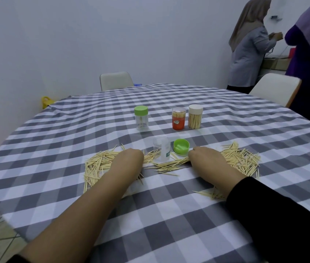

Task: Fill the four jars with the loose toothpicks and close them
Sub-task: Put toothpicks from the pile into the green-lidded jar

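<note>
Open jar point(162, 149): upright between my hands, loose toothpicks point(171, 165) around its base.
Green lid point(181, 146): inverted, just right of it.
Left hand point(126, 158): fingers curled onto toothpicks; grip unclear.
Right hand point(204, 157): same, unclear.
Technique: I align 1 bundle, then drop it in vertically.
Labels: open jar, orange jar point(178, 118); unreadable.

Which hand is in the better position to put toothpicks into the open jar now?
Probably the right hand: it seems to grip a bundle of toothpicks whose tips lie at the base of the open jar. The left hand rests on the other pile, slightly farther away.
</note>
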Motion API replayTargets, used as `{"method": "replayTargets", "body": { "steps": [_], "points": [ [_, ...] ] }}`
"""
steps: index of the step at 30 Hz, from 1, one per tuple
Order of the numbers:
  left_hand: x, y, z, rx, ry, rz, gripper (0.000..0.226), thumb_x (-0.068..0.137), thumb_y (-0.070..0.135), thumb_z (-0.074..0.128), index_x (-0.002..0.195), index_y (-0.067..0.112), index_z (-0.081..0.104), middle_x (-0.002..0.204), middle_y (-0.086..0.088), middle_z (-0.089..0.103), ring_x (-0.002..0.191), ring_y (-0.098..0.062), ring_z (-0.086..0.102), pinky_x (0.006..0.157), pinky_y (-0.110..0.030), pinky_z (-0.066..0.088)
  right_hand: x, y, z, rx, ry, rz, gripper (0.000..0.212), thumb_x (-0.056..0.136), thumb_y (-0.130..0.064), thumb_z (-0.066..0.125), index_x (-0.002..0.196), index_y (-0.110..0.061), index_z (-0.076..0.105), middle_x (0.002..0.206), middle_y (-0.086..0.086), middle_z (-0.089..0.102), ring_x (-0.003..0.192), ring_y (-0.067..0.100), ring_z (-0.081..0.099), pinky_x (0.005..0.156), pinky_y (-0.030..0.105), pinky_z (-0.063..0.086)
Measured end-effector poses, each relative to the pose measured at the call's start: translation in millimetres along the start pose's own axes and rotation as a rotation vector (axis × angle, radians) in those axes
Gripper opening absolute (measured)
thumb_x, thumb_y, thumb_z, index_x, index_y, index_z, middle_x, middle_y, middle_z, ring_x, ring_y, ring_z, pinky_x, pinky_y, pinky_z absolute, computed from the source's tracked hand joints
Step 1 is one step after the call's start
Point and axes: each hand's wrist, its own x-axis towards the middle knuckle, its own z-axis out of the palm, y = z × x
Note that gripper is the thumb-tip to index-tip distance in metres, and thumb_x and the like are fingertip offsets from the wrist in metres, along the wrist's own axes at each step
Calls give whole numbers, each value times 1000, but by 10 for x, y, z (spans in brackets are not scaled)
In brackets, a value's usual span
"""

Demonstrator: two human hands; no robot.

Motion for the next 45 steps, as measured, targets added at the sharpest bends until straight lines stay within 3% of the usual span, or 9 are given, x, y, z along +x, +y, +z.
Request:
{"method": "replayTargets", "body": {
  "steps": [6,13,16,19,23,27,31,37,45],
  "points": [
    [43,-126,-33,-41,27,-41,34,86,1,46,112,14,64,103,-8,64,94,-25,61,76,-28,46,50,43,-64,118,-26,45,24,90,-4,42,108,-12,56,105,7,57,94,25,59,70,30,42],
    [138,-210,-253,-174,-45,-117,38,94,5,45,126,22,57,115,-5,62,98,-23,60,81,-27,47,251,43,-203,481,-78,239,18,91,-4,45,101,-13,57,103,7,62,94,24,57,76,32,45],
    [203,-268,-207,-470,8,-198,27,95,4,45,98,29,57,102,-5,63,88,-23,59,81,-32,50,328,39,-209,717,13,304,17,95,-6,42,96,-11,59,101,8,63,93,24,57,78,34,46],
    [221,-276,-143,-926,197,-292,26,95,6,51,111,16,69,104,-9,68,94,-26,63,82,-36,54,413,-2,-229,964,110,364,16,96,-10,45,99,-11,61,96,6,63,92,23,59,79,36,49],
    [270,-265,-138,-1168,315,-318,26,96,14,53,118,11,66,98,-4,70,85,-19,62,63,-22,46,521,-97,-281,1283,247,430,14,96,-10,48,94,-13,61,92,6,66,86,18,64,80,38,54],
    [329,-225,-111,-1445,395,-383,26,92,13,61,117,9,67,90,-1,71,93,-28,68,87,-40,53,585,-216,-321,1569,383,413,13,95,-7,50,96,-11,62,89,11,70,82,20,66,78,32,53],
    [310,-155,-84,-1725,449,-365,31,90,7,62,120,5,63,93,4,70,93,-14,69,90,-29,53,601,-291,-276,1763,445,354,16,94,-4,52,89,-14,63,81,3,68,80,15,69,86,35,55],
    [286,-36,-250,-1907,560,-284,33,89,6,60,122,4,61,99,0,72,96,-13,69,86,-26,55,606,-311,-332,1847,523,262,16,94,-4,50,90,-13,63,82,2,67,81,15,69,83,32,55],
    [302,218,-259,-2200,369,-231,32,90,0,56,121,0,59,101,-9,70,93,-18,67,89,-27,54,591,-443,-247,1760,484,267,17,94,-8,53,84,-21,61,84,3,71,90,15,68,84,29,51]
  ]
}}
